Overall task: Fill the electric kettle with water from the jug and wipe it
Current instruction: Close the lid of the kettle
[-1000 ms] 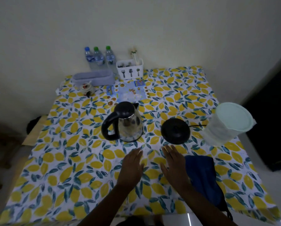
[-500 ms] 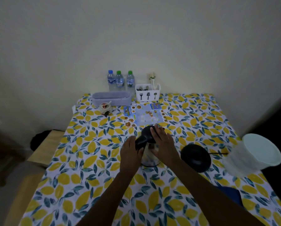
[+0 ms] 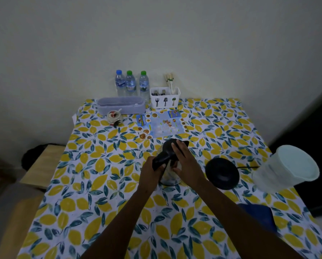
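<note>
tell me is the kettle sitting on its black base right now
No, the kettle stands on the tablecloth beside the round black base, which is bare, while the left hand grips its handle.

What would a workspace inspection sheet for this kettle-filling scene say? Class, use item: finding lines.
Surface: table under a lemon-print cloth.
Job's things: kettle off its black base; lidded jug at the right edge; blue cloth near the front.
Clutter: three bottles, cutlery caddy, grey box, small jar, printed mat.
Grippers: left hand grips the kettle handle; right hand rests on the lid.
Cables: black cord from base toward jug.
Surroundings: plain wall; wooden stool to the left.
</note>
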`<state>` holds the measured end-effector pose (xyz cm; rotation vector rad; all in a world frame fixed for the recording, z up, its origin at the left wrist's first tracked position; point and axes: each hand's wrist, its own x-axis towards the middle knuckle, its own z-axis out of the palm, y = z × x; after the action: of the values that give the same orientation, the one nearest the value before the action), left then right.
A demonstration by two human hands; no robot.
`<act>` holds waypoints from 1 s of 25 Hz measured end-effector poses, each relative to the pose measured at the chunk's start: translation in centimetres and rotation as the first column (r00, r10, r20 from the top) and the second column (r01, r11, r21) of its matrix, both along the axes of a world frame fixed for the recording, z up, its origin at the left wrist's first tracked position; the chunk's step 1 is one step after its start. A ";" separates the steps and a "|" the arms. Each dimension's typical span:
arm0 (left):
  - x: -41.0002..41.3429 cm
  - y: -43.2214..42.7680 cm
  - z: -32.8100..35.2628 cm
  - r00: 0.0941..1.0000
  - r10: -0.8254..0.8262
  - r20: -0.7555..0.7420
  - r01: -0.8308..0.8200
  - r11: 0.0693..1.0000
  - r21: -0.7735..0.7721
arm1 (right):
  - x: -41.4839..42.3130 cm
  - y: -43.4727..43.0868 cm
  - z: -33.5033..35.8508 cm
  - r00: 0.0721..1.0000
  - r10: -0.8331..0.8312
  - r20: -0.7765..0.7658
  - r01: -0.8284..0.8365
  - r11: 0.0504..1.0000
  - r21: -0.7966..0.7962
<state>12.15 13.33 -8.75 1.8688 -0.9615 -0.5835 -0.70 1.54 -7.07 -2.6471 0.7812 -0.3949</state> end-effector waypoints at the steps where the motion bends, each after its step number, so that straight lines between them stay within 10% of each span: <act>1: -0.5 -0.2 0.3 1.000 0.005 -0.009 -0.005 1.000 -0.014 | -0.5 0.0 0.0 1.000 -0.007 0.019 0.006 1.000 0.018; 25: -14.1 -15.2 2.7 0.932 -0.363 -0.021 0.363 0.929 0.064 | -18.4 -8.9 1.2 0.899 -0.411 0.152 0.409 0.911 0.047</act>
<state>-1.92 -1.85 -6.05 1.7532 -1.3100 -0.8524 -19.09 -7.33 -5.89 -2.3868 1.2849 -0.6961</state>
